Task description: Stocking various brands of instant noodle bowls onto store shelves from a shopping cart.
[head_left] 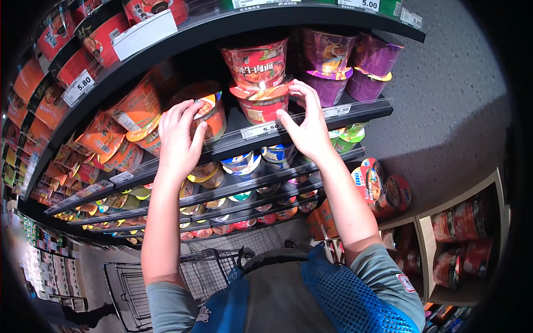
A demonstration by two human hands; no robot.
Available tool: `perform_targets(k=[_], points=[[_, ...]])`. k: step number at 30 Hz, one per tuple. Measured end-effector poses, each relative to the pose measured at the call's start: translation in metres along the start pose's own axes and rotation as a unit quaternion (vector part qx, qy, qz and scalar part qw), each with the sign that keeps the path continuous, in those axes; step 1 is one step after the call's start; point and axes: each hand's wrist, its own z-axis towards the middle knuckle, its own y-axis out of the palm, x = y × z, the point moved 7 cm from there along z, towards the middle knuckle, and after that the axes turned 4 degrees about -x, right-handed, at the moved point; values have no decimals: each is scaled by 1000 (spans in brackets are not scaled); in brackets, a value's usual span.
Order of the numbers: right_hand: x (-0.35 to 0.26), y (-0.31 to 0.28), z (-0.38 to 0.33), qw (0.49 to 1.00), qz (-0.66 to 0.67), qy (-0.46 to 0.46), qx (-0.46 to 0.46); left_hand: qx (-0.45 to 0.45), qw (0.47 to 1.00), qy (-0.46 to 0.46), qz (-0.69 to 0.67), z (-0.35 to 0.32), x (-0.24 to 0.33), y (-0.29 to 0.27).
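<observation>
My left hand (pixel 180 133) is at the left side of an orange noodle cup (pixel 214 115) on the shelf, fingers curved and thumb apart in front of it. My right hand (pixel 308 125) reaches the right side of a stack of two red noodle cups. Its fingertips meet the rim of the lower cup (pixel 265 108), and its thumb is spread near the price strip. The upper red cup (pixel 256 61) rests upright on the lower one. Neither hand wraps round a cup; whether the left fingertips press on the orange one is hard to tell.
Purple noodle cups (pixel 328 50) stand stacked to the right, orange cups (pixel 133 105) to the left. A clear lip with price tags (pixel 260 130) edges the shelf; another shelf (pixel 244 34) overhangs it. Lower tiers hold more cups. A wire shopping cart (pixel 130 294) stands below left.
</observation>
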Motion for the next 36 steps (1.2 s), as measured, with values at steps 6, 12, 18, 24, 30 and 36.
perform_targets(k=[6,12,18,24,30,36], points=[[11,1,-16,998,68,10,11,46,998,-14,39,-5,-6,1],[43,-19,-80,988,140,32,64,280,952,-116,-49,-74,-48,-24],[61,19,-116,970,223,94,-35,298,910,-224,-180,-98,-141,-28],[34,51,-138,970,195,64,-133,237,926,-223,-193,-101,-118,-31],[23,70,-172,968,124,54,-210,282,928,-207,-128,-159,-107,-54],[26,112,-244,933,95,63,-342,161,884,-361,-251,-362,-89,63]])
